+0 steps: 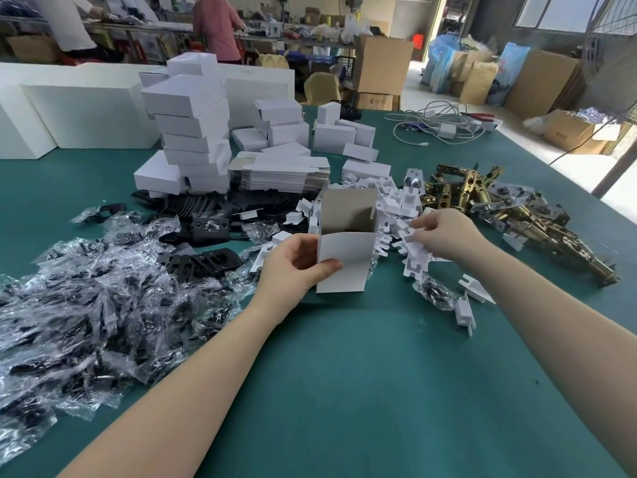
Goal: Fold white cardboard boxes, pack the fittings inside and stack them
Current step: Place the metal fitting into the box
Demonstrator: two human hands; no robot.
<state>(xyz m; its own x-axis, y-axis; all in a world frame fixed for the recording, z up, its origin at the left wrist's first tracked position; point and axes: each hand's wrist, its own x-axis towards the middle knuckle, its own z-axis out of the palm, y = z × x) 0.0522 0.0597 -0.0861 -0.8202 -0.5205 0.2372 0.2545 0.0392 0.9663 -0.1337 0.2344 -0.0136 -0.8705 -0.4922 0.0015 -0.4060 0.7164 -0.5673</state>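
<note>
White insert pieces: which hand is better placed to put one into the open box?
Right. The right hand already pinches a white insert piece beside the open box, which the left hand grips upright.

Big workshop, my green table (344,374) up front. Brown cartons (382,63) past far edge, long bench (138,29) behind, daylight through window (551,12) top right.

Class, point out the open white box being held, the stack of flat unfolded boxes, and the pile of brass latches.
open white box (344,267), head view, front panel.
flat unfolded boxes (282,175), head view, stack edge.
brass latches (517,215), head view, pile middle.
</note>
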